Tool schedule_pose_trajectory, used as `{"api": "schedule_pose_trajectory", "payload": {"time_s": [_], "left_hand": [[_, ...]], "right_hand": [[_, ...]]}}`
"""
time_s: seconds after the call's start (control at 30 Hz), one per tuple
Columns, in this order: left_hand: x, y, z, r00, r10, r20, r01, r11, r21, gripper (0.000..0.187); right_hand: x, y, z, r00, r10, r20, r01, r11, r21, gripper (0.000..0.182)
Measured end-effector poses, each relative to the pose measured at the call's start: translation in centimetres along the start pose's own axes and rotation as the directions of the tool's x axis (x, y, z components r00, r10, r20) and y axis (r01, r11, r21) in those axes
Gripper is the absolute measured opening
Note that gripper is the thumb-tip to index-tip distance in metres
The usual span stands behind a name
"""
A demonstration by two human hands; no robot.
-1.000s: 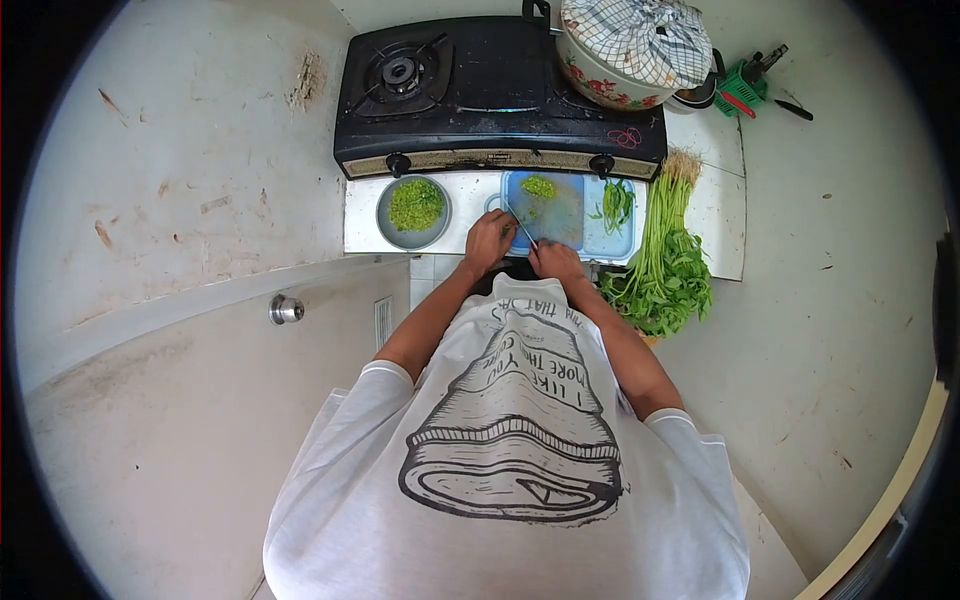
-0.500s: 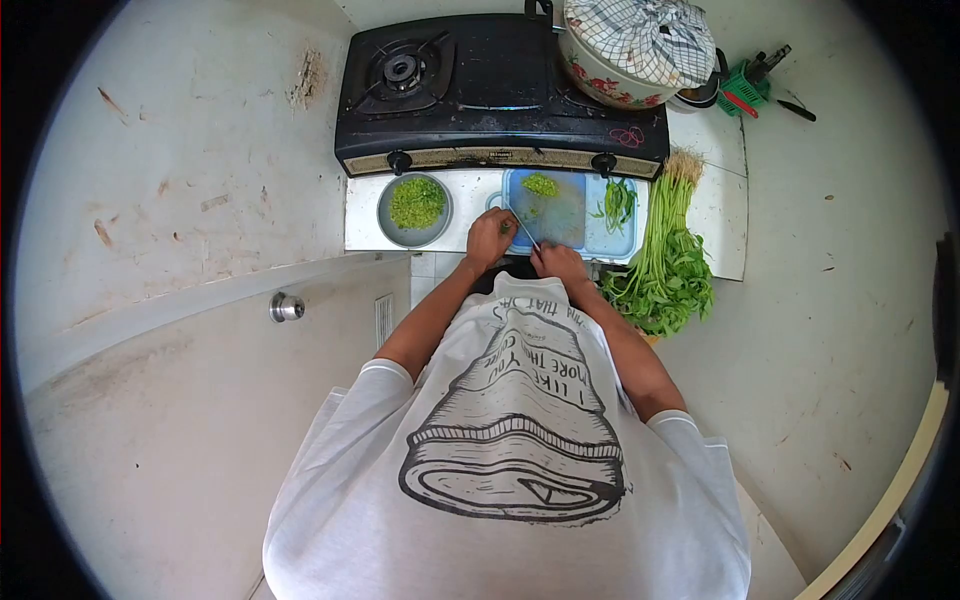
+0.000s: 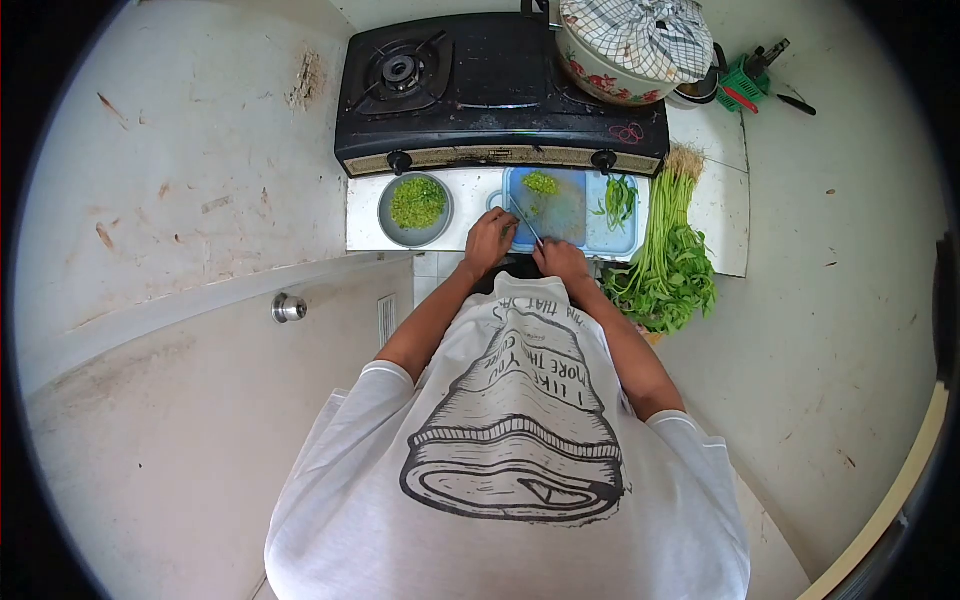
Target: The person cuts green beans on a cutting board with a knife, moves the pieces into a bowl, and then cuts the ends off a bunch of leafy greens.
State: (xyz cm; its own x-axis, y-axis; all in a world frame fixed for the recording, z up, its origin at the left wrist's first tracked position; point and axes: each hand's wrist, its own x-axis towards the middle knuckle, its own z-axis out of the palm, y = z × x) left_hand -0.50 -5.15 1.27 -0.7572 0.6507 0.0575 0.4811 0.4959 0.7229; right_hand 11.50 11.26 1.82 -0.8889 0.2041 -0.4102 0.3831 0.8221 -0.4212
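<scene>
My right hand is closed around the handle of a knife, whose blade points up and left over the blue cutting board. My left hand sits at the board's left edge, close to the blade. Its fingers are curled in, and what they hold is hidden. Chopped green stems form a small heap at the back of the board. A grey bowl to the left contains more chopped greens. Some loose leaves rest on the right, paler part of the board.
A large bunch of leafy green stems with roots lies along the right. Behind the board is a black gas stove with a cloth-covered floral pot. A green basket holds utensils. A door knob is at left.
The knife blade has tilted slightly, its tip a little further up and left. Both hands stay in nearly the same place.
</scene>
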Motion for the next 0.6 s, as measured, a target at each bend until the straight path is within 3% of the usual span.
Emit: {"api": "schedule_pose_trajectory", "payload": {"time_s": [0.6], "left_hand": [[0.1,0.0,-0.1,0.999,-0.040,0.033,0.041,0.999,-0.016,0.010]], "right_hand": [[0.8,-0.4,0.6,0.999,-0.053,0.002,0.053,0.998,-0.019,0.042]]}}
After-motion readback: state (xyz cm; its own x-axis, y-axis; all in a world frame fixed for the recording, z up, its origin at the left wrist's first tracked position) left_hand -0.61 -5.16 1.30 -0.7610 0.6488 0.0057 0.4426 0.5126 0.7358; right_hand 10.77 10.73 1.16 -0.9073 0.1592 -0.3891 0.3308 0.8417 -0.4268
